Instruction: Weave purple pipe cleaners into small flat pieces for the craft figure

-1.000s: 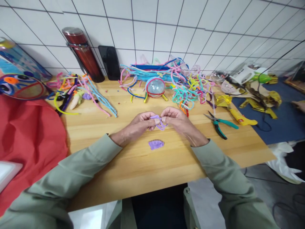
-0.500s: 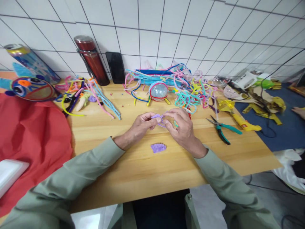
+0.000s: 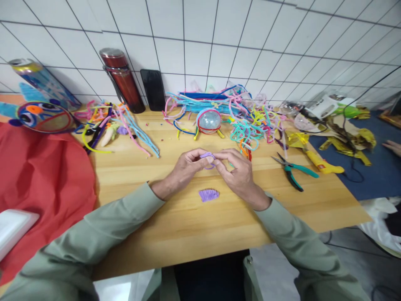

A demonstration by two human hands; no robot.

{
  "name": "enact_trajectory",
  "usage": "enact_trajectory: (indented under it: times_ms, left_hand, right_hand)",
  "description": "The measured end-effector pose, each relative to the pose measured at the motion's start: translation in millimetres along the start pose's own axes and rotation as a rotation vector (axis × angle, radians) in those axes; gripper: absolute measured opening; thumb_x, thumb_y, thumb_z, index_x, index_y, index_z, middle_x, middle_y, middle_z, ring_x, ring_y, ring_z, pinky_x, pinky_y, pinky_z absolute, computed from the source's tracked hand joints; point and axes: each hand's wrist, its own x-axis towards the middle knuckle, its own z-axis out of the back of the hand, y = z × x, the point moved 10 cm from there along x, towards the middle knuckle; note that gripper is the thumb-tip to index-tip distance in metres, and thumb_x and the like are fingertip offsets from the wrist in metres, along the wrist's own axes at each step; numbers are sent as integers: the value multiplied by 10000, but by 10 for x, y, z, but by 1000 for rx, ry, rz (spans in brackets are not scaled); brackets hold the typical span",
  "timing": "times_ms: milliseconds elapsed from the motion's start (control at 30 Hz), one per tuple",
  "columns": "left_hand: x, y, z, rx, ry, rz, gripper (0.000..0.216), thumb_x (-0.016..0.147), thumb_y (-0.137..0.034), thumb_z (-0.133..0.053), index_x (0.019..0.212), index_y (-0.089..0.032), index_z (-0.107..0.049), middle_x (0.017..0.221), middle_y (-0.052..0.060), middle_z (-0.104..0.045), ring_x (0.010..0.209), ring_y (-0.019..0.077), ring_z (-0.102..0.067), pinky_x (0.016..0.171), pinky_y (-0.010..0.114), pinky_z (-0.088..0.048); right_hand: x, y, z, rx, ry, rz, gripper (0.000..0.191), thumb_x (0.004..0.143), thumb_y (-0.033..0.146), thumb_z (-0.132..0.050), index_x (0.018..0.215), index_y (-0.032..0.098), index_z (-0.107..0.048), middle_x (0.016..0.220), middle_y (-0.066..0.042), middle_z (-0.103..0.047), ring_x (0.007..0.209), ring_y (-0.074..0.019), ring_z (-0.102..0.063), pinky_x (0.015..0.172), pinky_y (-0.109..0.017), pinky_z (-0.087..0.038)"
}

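Between both hands, over the middle of the wooden table (image 3: 175, 225), is a purple pipe cleaner (image 3: 207, 155), bent into a small folded piece. My left hand (image 3: 188, 168) pinches it between thumb and fingers. From the other side, my right hand (image 3: 236, 170) closes its thumb and forefinger on the same pipe cleaner. Fingertips hide part of it. Just below the hands lies a finished-looking flat purple piece (image 3: 209, 195) of rowed pipe cleaner, with one pointed end. Beyond the hands stands a clear ball (image 3: 209, 121) with a red ring and yellow feet.
Heaped pipe cleaners (image 3: 203, 100) lie along the tiled wall. Pliers (image 3: 293, 169) and a yellow glue gun (image 3: 324, 162) are at right. A red thermos (image 3: 123, 83), a phone (image 3: 153, 90) and a can (image 3: 46, 81) stand at the back. Another person's hand (image 3: 393, 147) shows at far right.
My right hand's fingers have come down and drawn together on the purple pipe cleaner, closer to my left fingertips. My left hand keeps its pinch. The flat purple piece stays put.
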Motion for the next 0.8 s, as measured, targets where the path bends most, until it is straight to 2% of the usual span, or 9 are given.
enact_trajectory:
  times_ms: [233, 467, 700, 800]
  left_hand:
    - [6, -9, 1, -10, -40, 13, 463, 704, -567, -960, 793, -172, -737, 701, -22, -638, 653, 103, -527, 666, 259, -487]
    - [1, 2, 18, 31, -68, 36, 468, 698, -584, -947, 798, -174, -744, 674, -31, -613, 620, 94, -468, 619, 257, -417]
    - [24, 49, 15, -56, -81, 56, 533, 622, -545, -999, 818, -182, -661, 651, -59, -583, 564, 65, -411, 549, 223, -324]
    - [28, 73, 8, -74, -74, 71, 540, 631, -553, -992, 807, -179, -644, 661, -53, -590, 565, 65, -418, 549, 223, -325]
  right_hand:
    - [-9, -5, 31, 24, -51, -12, 128, 991, 180, -685, 1011, 250, -790, 905, -38, -818, 857, -202, -763, 790, -358, -620]
    - [-14, -34, 7, 20, -36, -43, 168, 986, 152, -655, 1008, 244, -793, 915, -48, -820, 845, -205, -761, 788, -370, -615]
    - [-14, -74, -16, -13, -14, -94, 173, 988, 166, -635, 980, 246, -788, 880, -39, -813, 819, -195, -755, 750, -352, -606]
    - [-15, -80, -12, 7, -21, -91, 170, 983, 151, -635, 987, 239, -781, 884, -37, -809, 784, -180, -739, 716, -332, -593]
